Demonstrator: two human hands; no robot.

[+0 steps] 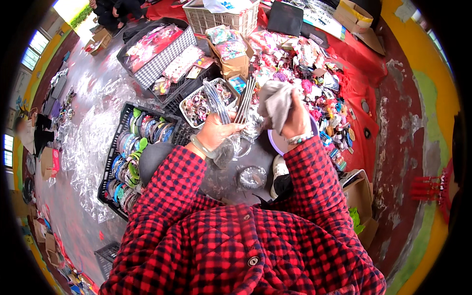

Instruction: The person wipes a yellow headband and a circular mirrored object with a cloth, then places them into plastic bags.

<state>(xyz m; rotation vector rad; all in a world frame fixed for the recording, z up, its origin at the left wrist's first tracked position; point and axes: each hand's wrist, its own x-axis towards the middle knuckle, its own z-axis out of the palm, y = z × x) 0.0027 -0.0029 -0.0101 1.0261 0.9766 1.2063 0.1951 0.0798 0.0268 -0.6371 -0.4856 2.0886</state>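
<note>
My left hand (216, 132) is closed round a bundle of thin, shiny, dark and silver bands that look like headbands (246, 101); they fan upward in two groups. A jade-like bangle circles that wrist. My right hand (298, 118) grips a crumpled grey cloth (275, 104), held just right of the bands and apart from them. Under my right wrist is a purple basin (278, 142), partly covered by my arm. Clear-wrapped round bundles (251, 177) lie on the floor between my feet, with more plastic-wrapped pieces below my left hand.
A black crate (114, 164) of coloured headbands stands at left, beside crumpled clear plastic (93, 142). Ahead are a white basket (185, 109) of hair accessories and a cardboard box (236, 66). Small accessories (327, 105) pile on red cloth (366, 142) at right. People crouch far left.
</note>
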